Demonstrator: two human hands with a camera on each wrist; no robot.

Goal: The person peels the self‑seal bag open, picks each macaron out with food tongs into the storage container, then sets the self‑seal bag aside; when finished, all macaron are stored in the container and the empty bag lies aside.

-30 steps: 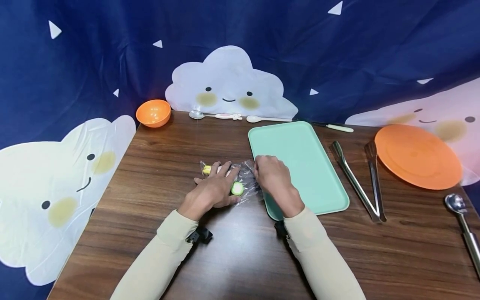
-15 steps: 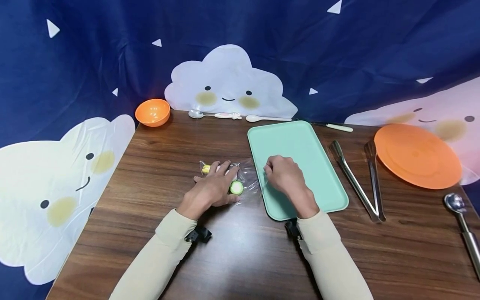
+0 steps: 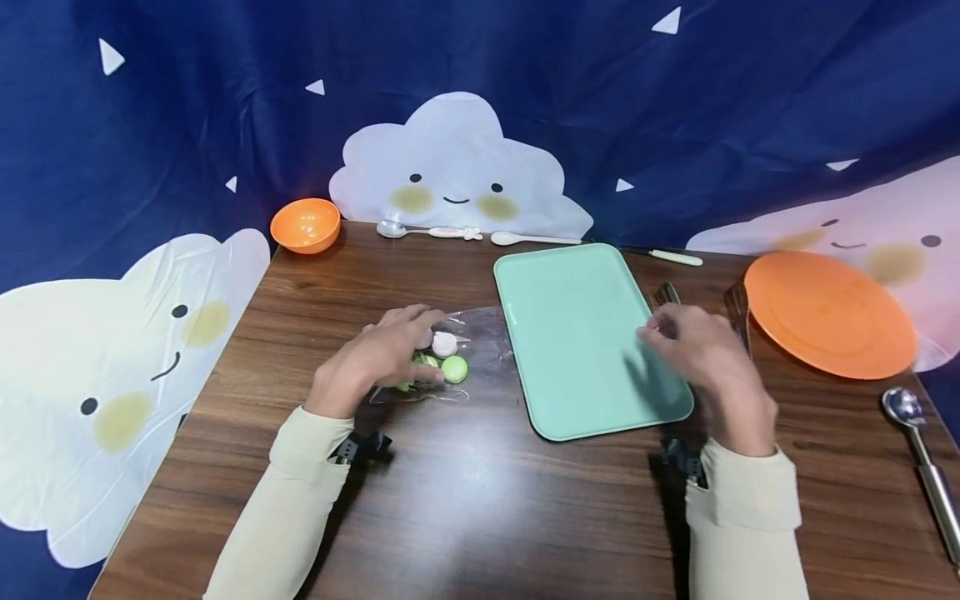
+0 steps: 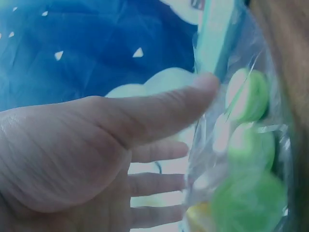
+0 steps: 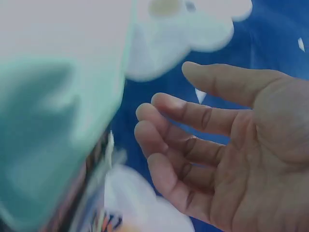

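A clear plastic bag (image 3: 480, 329) holding green (image 3: 453, 368) and pink (image 3: 445, 342) round sweets lies on the wooden table, left of the mint-green tray (image 3: 577, 333). My left hand (image 3: 390, 354) rests over the bag's left side. In the left wrist view its fingers are straight, and the thumb of that hand (image 4: 96, 159) touches the bag (image 4: 241, 159). My right hand (image 3: 678, 337) hovers, blurred, over the tray's right edge with relaxed, empty fingers. It partly hides the metal tongs (image 3: 738, 304). The right wrist view shows that hand's (image 5: 217, 145) empty palm beside the tray (image 5: 53, 121).
An orange plate (image 3: 828, 312) sits at the right and a metal scoop (image 3: 918, 450) lies near the right edge. An orange bowl (image 3: 305, 223), two spoons (image 3: 431, 230) (image 3: 536, 238) and a knife (image 3: 667, 254) line the back edge. A cloud-print curtain hangs behind.
My right hand let go of the bag and swept right across the tray to its right edge. My left hand drew back left, uncovering the sweets.
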